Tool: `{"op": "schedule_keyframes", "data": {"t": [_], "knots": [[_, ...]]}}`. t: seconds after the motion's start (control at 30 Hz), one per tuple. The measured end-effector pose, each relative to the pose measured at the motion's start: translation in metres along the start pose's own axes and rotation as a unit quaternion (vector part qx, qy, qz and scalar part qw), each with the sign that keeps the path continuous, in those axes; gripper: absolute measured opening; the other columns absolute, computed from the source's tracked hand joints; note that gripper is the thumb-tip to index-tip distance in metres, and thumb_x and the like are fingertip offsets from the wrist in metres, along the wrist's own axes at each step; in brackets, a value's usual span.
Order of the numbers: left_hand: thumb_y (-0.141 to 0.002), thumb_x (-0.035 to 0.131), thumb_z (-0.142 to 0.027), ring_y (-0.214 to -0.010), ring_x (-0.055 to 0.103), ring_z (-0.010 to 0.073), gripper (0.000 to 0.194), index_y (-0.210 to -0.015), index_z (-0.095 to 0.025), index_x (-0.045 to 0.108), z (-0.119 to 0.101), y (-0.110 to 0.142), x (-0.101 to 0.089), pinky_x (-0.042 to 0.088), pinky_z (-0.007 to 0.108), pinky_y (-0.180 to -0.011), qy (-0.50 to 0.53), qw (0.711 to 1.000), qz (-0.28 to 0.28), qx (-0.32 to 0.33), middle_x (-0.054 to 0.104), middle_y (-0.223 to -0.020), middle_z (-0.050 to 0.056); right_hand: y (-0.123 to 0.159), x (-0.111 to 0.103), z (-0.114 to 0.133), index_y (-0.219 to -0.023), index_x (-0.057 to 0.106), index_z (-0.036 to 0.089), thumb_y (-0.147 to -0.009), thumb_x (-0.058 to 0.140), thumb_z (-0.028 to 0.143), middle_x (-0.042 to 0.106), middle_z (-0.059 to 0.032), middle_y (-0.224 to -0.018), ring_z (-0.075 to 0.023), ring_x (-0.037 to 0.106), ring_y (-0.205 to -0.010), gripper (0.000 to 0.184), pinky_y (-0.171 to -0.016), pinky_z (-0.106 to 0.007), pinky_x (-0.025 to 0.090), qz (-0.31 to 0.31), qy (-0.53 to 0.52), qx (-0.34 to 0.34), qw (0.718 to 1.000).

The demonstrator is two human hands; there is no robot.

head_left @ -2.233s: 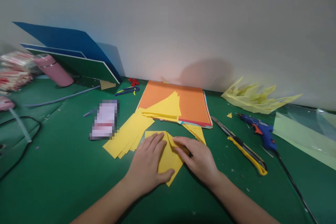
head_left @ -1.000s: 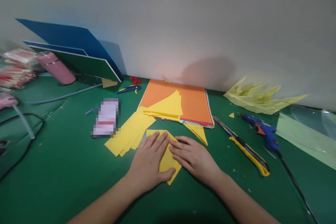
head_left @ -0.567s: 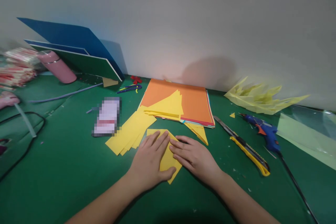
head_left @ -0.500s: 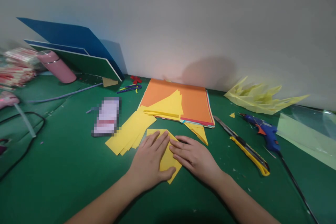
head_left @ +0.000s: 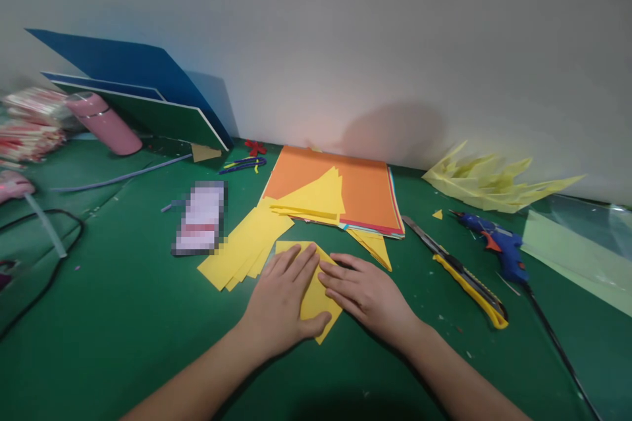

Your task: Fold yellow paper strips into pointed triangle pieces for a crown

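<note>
A folded yellow paper (head_left: 316, 296) lies on the green mat in front of me. My left hand (head_left: 281, 302) rests flat on its left half, fingers stretched out and thumb along the lower edge. My right hand (head_left: 365, 293) lies flat on its right side, fingers extended and pressing the fold. Neither hand holds anything. Just beyond, a fan of yellow paper strips (head_left: 241, 247) spreads to the left, and a stack of coloured sheets with an orange top (head_left: 365, 194) carries yellow triangles (head_left: 316, 197).
A yellow utility knife (head_left: 464, 279) and a blue glue gun (head_left: 498, 250) with its cord lie to the right. Pale yellow folded shapes (head_left: 488, 184) sit by the wall. A phone (head_left: 200, 220), pink bottle (head_left: 106, 122), blue and green boards (head_left: 143, 99) and a black cable (head_left: 49, 263) are at left.
My right hand has gone from pinching the paper's right corner to lying flat on it, closer to my left hand. The left hand has stayed put.
</note>
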State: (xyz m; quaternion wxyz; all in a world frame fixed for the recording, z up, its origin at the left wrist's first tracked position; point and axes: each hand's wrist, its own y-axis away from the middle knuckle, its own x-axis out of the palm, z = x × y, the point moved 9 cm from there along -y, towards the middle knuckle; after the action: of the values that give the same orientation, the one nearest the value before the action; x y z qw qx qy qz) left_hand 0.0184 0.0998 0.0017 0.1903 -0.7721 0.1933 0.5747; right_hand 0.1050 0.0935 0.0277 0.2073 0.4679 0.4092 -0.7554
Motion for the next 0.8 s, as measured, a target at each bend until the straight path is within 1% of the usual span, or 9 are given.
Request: {"op": "schedule_keyframes", "data": {"t": [0.1, 0.2, 0.33, 0.47, 0.6, 0.7, 0.8], "knots": [[-0.074, 0.059, -0.047, -0.132, 0.035, 0.0336, 0.072, -0.135, -0.012, 0.044, -0.0011, -0.0002, -0.0012, 0.031, 0.048, -0.107, 0.001, 1.0, -0.003, 0.002, 0.038, -0.146, 0.009, 0.0008, 0.0002, -0.0013, -0.108, 0.069, 0.015, -0.097, 0.039, 0.027, 0.068, -0.0046, -0.114, -0.0238, 0.062, -0.104, 0.034, -0.091, -0.04, 0.053, 0.004, -0.001, 0.008, 1.0], [-0.074, 0.06, -0.047, -0.131, 0.036, 0.0339, 0.072, -0.135, -0.012, 0.044, -0.0015, 0.0003, -0.0026, 0.032, 0.048, -0.107, 0.004, 1.0, -0.013, 0.006, 0.038, -0.146, 0.01, 0.0007, -0.0011, -0.0019, -0.109, 0.069, 0.015, -0.096, 0.042, 0.03, 0.069, -0.0059, -0.112, -0.025, 0.061, -0.104, 0.033, -0.091, -0.042, 0.053, 0.002, -0.008, 0.013, 1.0], [-0.075, 0.059, -0.048, -0.132, 0.035, 0.0341, 0.07, -0.133, -0.01, 0.046, -0.0015, 0.0011, -0.0025, 0.031, 0.049, -0.107, 0.001, 1.0, -0.023, 0.013, 0.042, -0.143, 0.011, -0.0003, -0.0025, -0.0019, -0.108, 0.069, 0.015, -0.094, 0.047, 0.027, 0.07, -0.0065, -0.109, -0.0253, 0.059, -0.107, 0.029, -0.089, -0.042, 0.052, 0.002, -0.007, 0.021, 1.0], [-0.074, 0.06, -0.046, -0.13, 0.037, 0.0341, 0.07, -0.132, -0.009, 0.047, -0.0019, 0.0011, -0.0033, 0.032, 0.048, -0.107, 0.004, 1.0, -0.028, 0.013, 0.045, -0.141, 0.012, -0.0006, -0.0015, -0.0003, -0.109, 0.068, 0.014, -0.094, 0.046, 0.027, 0.07, -0.0069, -0.111, -0.0235, 0.06, -0.102, 0.029, -0.087, -0.039, 0.052, 0.006, -0.009, 0.016, 1.0], [-0.074, 0.059, -0.047, -0.129, 0.038, 0.0346, 0.069, -0.131, -0.01, 0.049, -0.0027, 0.0007, -0.0025, 0.033, 0.049, -0.105, 0.003, 1.0, -0.017, 0.009, 0.046, -0.14, 0.011, -0.0005, -0.0019, 0.0005, -0.109, 0.068, 0.013, -0.096, 0.043, 0.027, 0.07, -0.0075, -0.109, -0.0229, 0.06, -0.098, 0.032, -0.086, -0.038, 0.052, 0.001, -0.004, 0.008, 1.0], [-0.074, 0.058, -0.048, -0.129, 0.037, 0.0347, 0.069, -0.131, -0.01, 0.048, -0.0037, -0.0004, -0.0035, 0.033, 0.049, -0.105, 0.0, 1.0, -0.009, 0.008, 0.044, -0.142, 0.01, -0.0006, -0.0024, 0.0001, -0.107, 0.069, 0.012, -0.096, 0.043, 0.027, 0.071, -0.0078, -0.108, -0.024, 0.06, -0.101, 0.032, -0.086, -0.038, 0.052, -0.004, 0.003, 0.005, 1.0], [-0.072, 0.059, -0.048, -0.128, 0.038, 0.034, 0.068, -0.13, -0.013, 0.05, -0.0031, -0.0032, -0.0081, 0.032, 0.049, -0.104, 0.004, 1.0, -0.005, -0.002, 0.046, -0.141, 0.009, -0.0008, -0.001, 0.0005, -0.108, 0.068, 0.012, -0.095, 0.044, 0.026, 0.07, -0.0083, -0.11, -0.0251, 0.06, -0.105, 0.03, -0.087, -0.04, 0.052, 0.002, 0.004, -0.005, 1.0]]}}
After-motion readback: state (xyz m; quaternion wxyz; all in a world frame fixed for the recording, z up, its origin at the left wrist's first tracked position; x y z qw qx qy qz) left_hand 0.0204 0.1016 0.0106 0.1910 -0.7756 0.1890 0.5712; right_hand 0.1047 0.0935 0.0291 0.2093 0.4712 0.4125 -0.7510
